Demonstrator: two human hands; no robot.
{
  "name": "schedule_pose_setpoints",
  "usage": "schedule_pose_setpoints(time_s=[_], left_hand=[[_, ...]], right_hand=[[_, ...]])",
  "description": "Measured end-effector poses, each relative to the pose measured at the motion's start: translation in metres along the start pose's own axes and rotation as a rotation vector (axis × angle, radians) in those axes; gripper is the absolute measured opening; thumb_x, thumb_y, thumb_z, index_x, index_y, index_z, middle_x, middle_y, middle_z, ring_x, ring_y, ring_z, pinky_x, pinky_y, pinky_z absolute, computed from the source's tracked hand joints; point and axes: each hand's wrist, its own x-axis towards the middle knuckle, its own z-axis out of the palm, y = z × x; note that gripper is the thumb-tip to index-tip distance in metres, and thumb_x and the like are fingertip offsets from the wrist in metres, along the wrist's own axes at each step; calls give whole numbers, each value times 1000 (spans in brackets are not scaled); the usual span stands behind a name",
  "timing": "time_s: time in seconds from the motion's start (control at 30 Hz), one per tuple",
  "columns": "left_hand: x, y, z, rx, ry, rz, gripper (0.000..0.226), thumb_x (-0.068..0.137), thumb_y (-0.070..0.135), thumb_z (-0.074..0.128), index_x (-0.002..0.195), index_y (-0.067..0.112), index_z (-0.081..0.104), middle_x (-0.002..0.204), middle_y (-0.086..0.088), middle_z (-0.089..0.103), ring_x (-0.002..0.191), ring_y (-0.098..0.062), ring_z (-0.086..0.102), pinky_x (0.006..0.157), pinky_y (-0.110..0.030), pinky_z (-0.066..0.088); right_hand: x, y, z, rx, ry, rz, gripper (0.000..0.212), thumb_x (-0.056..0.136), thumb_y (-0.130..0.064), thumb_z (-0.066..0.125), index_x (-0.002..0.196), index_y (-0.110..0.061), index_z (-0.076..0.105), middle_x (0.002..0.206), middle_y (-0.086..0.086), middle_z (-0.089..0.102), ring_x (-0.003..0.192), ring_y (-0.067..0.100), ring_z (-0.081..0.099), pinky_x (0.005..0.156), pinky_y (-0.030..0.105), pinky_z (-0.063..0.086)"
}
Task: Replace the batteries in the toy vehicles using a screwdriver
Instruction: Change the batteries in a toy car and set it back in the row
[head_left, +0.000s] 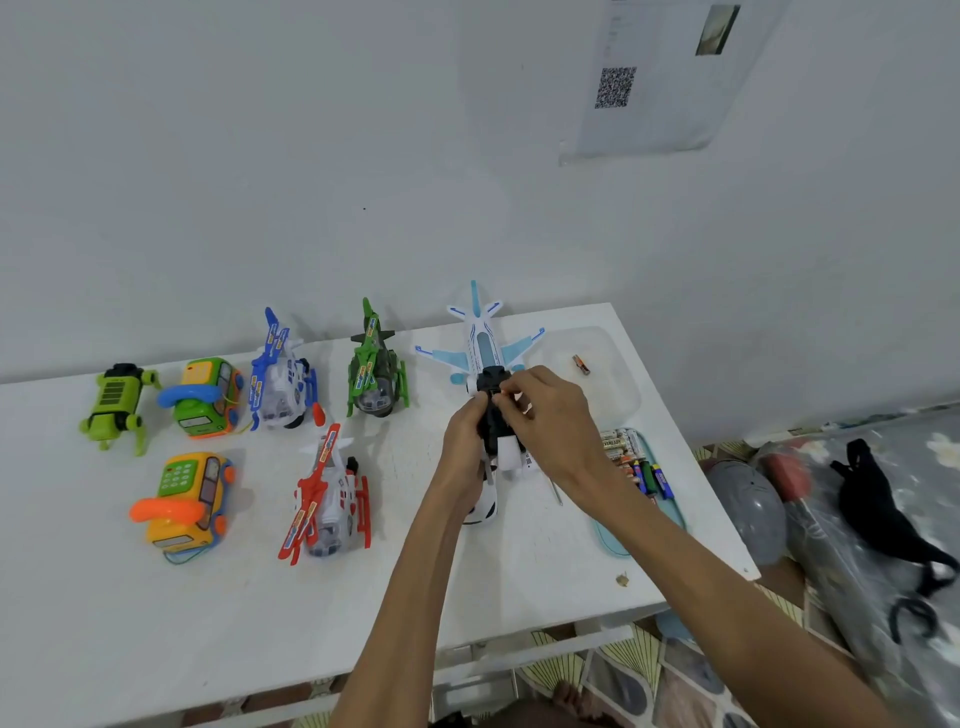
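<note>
On the surface stand three helicopters, two phone buses and one airplane. The left hand grips one toy car just before the airplane, and the right hand pinches its black underside. Bare surface lies along the front edge.

Three toy helicopters (blue, green, red), two phone buses, one robot dog, one airplane, one white car, one loose battery.
</note>
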Motion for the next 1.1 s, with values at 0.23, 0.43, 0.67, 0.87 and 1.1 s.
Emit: schedule_pose_setpoints(time_s=[0.23, 0.43, 0.67, 0.87, 1.1], left_hand=[[4, -8, -2, 91, 23, 15, 38, 105, 35, 42, 112, 9, 69, 98, -14, 74, 86, -25, 69, 68, -32, 54], [7, 1, -2, -60, 7, -19, 46, 110, 35, 31, 124, 6, 64, 102, -13, 74, 71, -23, 68, 56, -30, 56], [12, 7, -5, -86, -62, -28, 45, 110, 35, 33, 125, 5, 63, 111, -17, 71, 71, -23, 67, 60, -31, 56], [20, 3, -10, -62, -46, -25, 45, 110, 34, 32, 126, 5, 62, 109, -15, 73, 70, -23, 69, 64, -34, 58], [24, 9, -8, -64, -7, -18, 46, 110, 36, 31, 131, 6, 60, 110, -14, 73, 75, -24, 67, 66, -35, 57]], right_hand=[[-10, -9, 5, -446, -86, -46, 55, 106, -47, 30, 96, -15, 74, 98, -3, 69, 91, 21, 59, 57, 32, 50], [30, 59, -19, 267, 16, 495, 42, 106, -38, 47, 94, -13, 79, 85, -2, 77, 66, 9, 71, 70, 23, 59], [67, 146, -1, -203, -165, 561, 22, 97, -3, 56, 112, 8, 68, 108, 26, 69, 96, 39, 66, 82, 43, 56], [81, 166, 27, -380, -274, 485, 26, 99, -5, 51, 122, 3, 59, 119, 23, 59, 110, 37, 57, 80, 36, 44], [86, 174, 38, -310, -210, 500, 32, 103, -9, 50, 134, -3, 56, 122, 21, 60, 115, 36, 56, 89, 37, 46]])
